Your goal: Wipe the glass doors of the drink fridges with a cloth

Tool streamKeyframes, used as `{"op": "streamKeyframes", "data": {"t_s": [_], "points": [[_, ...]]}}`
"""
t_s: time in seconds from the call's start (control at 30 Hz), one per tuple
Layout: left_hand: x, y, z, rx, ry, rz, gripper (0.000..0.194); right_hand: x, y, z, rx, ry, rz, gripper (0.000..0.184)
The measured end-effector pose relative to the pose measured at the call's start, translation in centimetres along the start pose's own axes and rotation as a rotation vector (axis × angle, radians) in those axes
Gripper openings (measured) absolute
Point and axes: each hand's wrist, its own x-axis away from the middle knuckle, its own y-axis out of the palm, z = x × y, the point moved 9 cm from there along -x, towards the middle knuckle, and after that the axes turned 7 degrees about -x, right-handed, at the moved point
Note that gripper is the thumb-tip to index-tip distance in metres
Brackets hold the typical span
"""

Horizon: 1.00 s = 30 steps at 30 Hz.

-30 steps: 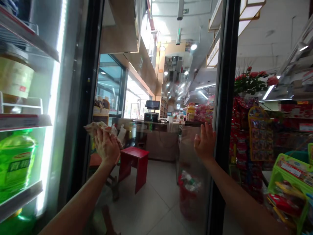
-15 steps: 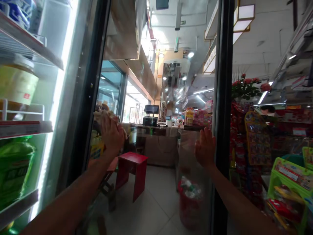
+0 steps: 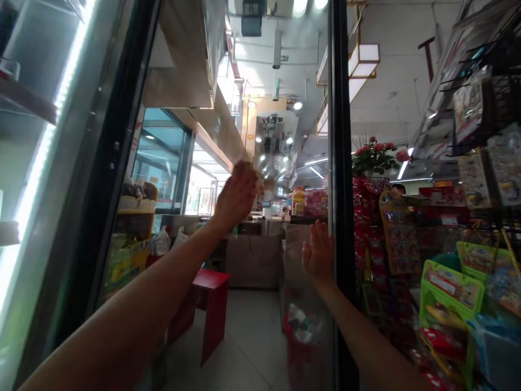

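Note:
My left hand (image 3: pixel 236 195) is raised at the middle of a see-through glass door and presses a crumpled, light-coloured cloth (image 3: pixel 259 185) against the pane. Motion blurs its fingers, and most of the cloth is hidden behind them. My right hand (image 3: pixel 319 252) rests with its fingers up and apart on the glass, just inside the right upright of the black door frame (image 3: pixel 341 136). Nothing is held in it.
On the left stands a lit cooler with shelves (image 3: pixel 28 98). Through the glass show a red stool (image 3: pixel 214 279), a red bin (image 3: pixel 299 347) and a counter (image 3: pixel 254 260). Racks of packaged goods and green toy packs (image 3: pixel 451 288) stand at the right.
My left hand has swept the cloth up and right across the glass. My right hand stays against the pane by the frame. The view has turned a little to the right.

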Motion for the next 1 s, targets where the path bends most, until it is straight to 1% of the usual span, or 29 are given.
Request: {"op": "streamKeyframes", "data": {"t_s": [0.03,0.07,0.1,0.13,0.17,0.23,0.27,0.3,0.33,0.37,0.4,0.47,0.5,0.53,0.57,0.6,0.67,0.7,0.73,0.77,0.8,0.83,0.87,0.9,0.93,0.97,1.0], "points": [[-1.2,-0.1,-2.1,-0.008,-0.152,0.022,0.052,0.0,0.0,0.0,-0.001,0.006,-0.004,0.057],[-2.0,0.0,-3.1,-0.009,-0.252,0.035,0.053,0.0,0.0,-0.1,-0.003,0.010,-0.005,0.058],[-2.4,0.2,-3.0,-0.005,-0.311,0.038,0.053,-0.1,-0.1,-0.1,-0.007,0.013,-0.005,0.058],[-2.6,0.5,-1.8,0.005,-0.293,0.025,0.052,-0.1,-0.1,-0.2,-0.012,0.014,-0.006,0.058],[-2.8,1.0,0.6,0.021,-0.178,-0.003,0.051,-0.2,0.0,-0.2,-0.019,0.013,-0.008,0.059],[-2.5,2.0,7.0,0.054,0.221,-0.076,0.046,-0.1,0.2,-0.1,-0.038,0.010,-0.017,0.060],[-2.2,2.4,9.6,0.067,0.409,-0.108,0.045,0.0,0.5,0.0,-0.049,0.012,-0.028,0.061],[-2.2,2.6,11.1,0.076,0.560,-0.135,0.045,0.1,0.8,0.1,-0.061,0.013,-0.042,0.062],[-2.9,2.8,11.6,0.081,0.648,-0.151,0.046,0.3,1.0,0.3,-0.071,0.015,-0.055,0.062],[-4.5,3.0,10.8,0.082,0.646,-0.154,0.048,0.5,1.3,0.4,-0.080,0.019,-0.068,0.063],[-6.9,3.1,9.1,0.076,0.559,-0.148,0.050,0.6,1.5,0.5,-0.085,0.026,-0.081,0.064],[-11.8,3.6,4.3,0.053,0.257,-0.120,0.052,0.6,1.9,0.5,-0.089,0.043,-0.103,0.065],[-13.5,3.8,2.3,0.042,0.110,-0.107,0.053,0.3,2.1,0.5,-0.092,0.050,-0.117,0.066],[-14.4,4.2,1.4,0.038,0.025,-0.101,0.053,-0.2,2.4,0.5,-0.097,0.050,-0.139,0.066],[-14.6,4.6,1.8,0.047,0.035,-0.107,0.052,-0.8,2.8,0.3,-0.105,0.038,-0.167,0.067],[-14.2,5.0,3.5,0.071,0.151,-0.125,0.051,-1.5,3.2,0.2,-0.114,0.014,-0.196,0.067],[-11.8,5.5,8.5,0.141,0.549,-0.184,0.048,-3.0,3.8,-0.2,-0.123,-0.064,-0.236,0.068],[-10.5,5.6,10.3,0.171,0.736,-0.217,0.047,-3.8,4.0,-0.3,-0.122,-0.108,-0.253,0.068],[-10.0,5.7,10.9,0.187,0.853,-0.244,0.046,-4.4,4.1,-0.3,-0.118,-0.145,-0.270,0.068],[-10.7,5.8,10.4,0.187,0.875,-0.260,0.047,-4.9,4.2,-0.3,-0.118,-0.173,-0.292,0.068],[-12.6,6.0,9.0,0.171,0.806,-0.260,0.049,-5.4,4.3,-0.1,-0.124,-0.189,-0.323,0.067],[-15.3,6.2,6.7,0.145,0.669,-0.247,0.051,-5.9,4.4,0.0,-0.137,-0.196,-0.360,0.066],[-18.1,6.4,4.1,0.115,0.501,-0.227,0.052,-6.5,4.4,0.2,-0.154,-0.195,-0.393,0.064],[-20.3,6.5,1.8,0.090,0.344,-0.207,0.053,-7.3,4.4,0.4,-0.169,-0.185,-0.412,0.063],[-21.7,6.6,0.4,0.076,0.244,-0.195,0.053,-8.2,4.4,0.6,-0.176,-0.168,-0.417,0.062],[-22.1,6.7,0.3,0.083,0.240,-0.193,0.053,-9.2,4.4,0.8,-0.177,-0.152,-0.418,0.062],[-21.7,6.7,1.5,0.109,0.327,-0.200,0.052,-10.2,4.4,1.0,-0.174,-0.140,-0.411,0.063]]}}
